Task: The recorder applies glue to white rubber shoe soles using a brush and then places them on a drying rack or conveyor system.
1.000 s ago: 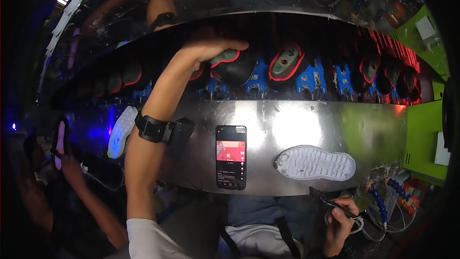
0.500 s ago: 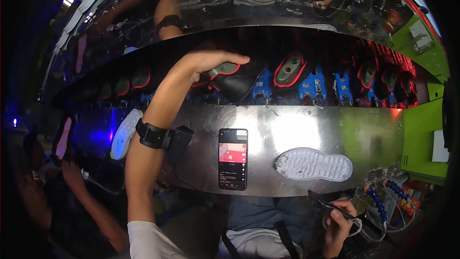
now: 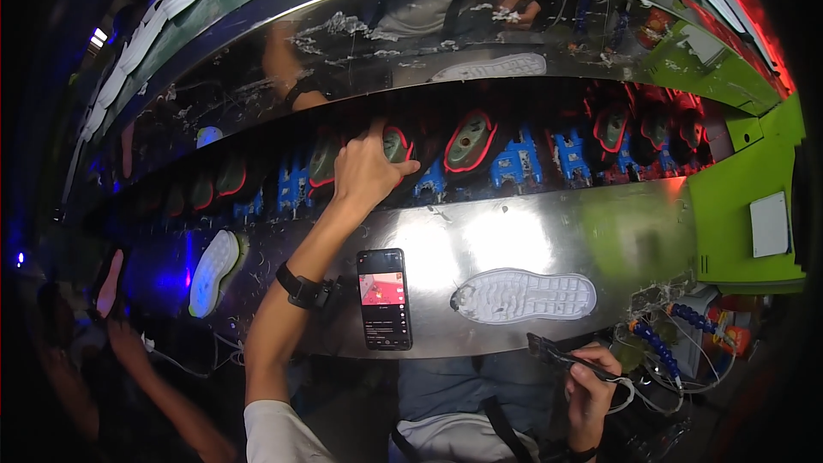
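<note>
My left hand (image 3: 367,167) reaches into the dark trough and grips a black shoe upper (image 3: 396,146) with a green-grey sole face and red rim. Its thumb lies along the near side, with part of the shoe hidden under the palm. By the bench's front edge, my right hand (image 3: 590,386) is closed round a black-handled brush (image 3: 557,354). A white tube runs from the brush's rear end. On the metal bench, a white shoe sole (image 3: 525,296) lies to the right of a phone (image 3: 383,300) with a lit screen.
Other red-rimmed shoe uppers (image 3: 471,141) stand in a row among blue supports (image 3: 514,159). Another white sole (image 3: 213,273) lies at the left. A co-worker's arm (image 3: 163,377) is at lower left. Blue segmented hoses (image 3: 656,347) and a green panel (image 3: 741,206) are on the right.
The black upper, tilted in my left hand before, now stands in the row with its sole face up. My left hand has turned over it. The whole view has shifted; my right hand still holds the brush.
</note>
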{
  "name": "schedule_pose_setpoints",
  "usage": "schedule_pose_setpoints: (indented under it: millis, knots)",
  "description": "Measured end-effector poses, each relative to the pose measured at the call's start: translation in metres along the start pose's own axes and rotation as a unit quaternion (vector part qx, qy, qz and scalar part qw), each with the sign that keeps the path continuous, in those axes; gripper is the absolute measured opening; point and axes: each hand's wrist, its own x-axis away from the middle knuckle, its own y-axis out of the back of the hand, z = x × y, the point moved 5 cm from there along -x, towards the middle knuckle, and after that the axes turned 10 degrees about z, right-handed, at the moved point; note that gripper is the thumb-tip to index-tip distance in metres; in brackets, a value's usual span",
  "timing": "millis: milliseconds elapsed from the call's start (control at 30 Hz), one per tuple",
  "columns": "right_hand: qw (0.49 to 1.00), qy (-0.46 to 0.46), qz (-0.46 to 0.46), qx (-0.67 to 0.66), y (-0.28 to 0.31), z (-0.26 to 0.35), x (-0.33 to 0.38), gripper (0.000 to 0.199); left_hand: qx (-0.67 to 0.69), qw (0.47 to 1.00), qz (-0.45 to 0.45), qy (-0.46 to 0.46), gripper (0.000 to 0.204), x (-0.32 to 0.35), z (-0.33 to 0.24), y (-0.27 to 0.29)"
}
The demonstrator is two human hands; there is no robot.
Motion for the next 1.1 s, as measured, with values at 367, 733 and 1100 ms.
schedule_pose_setpoints:
  millis: [367, 733, 1100]
  knots:
    - [0.999, 0.023, 0.018, -0.02, 0.009, 0.002, 0.009, 0.017, 0.024, 0.999, -0.017, -0.033, 0.088, -0.018, 0.026, -0.011]
    - [0.999, 0.021, 0.036, -0.014, 0.009, 0.002, 0.02, 0.016, 0.052, 0.998, -0.033, -0.003, 0.084, -0.01, 0.006, -0.014]
    - [0.999, 0.007, 0.032, 0.0, -0.002, -0.002, 0.025, 0.016, 0.048, 0.997, -0.065, 0.018, 0.086, -0.005, -0.012, -0.024]
